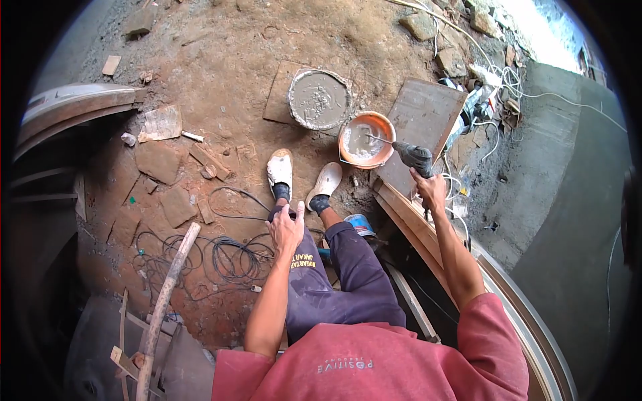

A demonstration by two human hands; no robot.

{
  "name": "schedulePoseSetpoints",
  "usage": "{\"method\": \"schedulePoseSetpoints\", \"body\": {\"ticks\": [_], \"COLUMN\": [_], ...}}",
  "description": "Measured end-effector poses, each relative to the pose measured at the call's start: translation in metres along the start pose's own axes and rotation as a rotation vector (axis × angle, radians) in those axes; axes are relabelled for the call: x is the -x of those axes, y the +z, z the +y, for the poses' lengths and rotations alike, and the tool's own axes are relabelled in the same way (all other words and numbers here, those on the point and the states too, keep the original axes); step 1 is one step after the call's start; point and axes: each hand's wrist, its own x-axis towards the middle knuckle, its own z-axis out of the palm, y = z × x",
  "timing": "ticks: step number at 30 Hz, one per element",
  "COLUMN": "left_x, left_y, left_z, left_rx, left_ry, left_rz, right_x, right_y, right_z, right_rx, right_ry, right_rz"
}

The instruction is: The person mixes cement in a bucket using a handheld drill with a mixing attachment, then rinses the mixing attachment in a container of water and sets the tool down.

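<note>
My right hand is wrapped round the handle of a dark power drill. From the drill a thin rod reaches left into an orange bucket, which holds whitish, wet mix. Just left of that stands a second bucket, full of grey wet mix, with a board partly beneath it. Near my knee, my left hand hovers with its fingers apart and nothing in it.
Beside the orange bucket lies a flat board. Black cable is coiled on the dirt at left, near a wooden pole. White cords and rubble are at upper right. Timber edges run by my right arm.
</note>
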Motion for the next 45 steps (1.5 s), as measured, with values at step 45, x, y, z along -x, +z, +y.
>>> {"method": "schedulePoseSetpoints", "body": {"ticks": [45], "left_x": [-0.010], "left_y": [-0.014], "left_z": [0.008], "left_rx": [-0.132], "left_ry": [-0.098], "left_rz": [-0.067], "right_x": [-0.007], "right_y": [-0.027], "right_z": [0.099], "right_rx": [0.568], "right_ry": [-0.812], "right_rz": [-0.338]}}
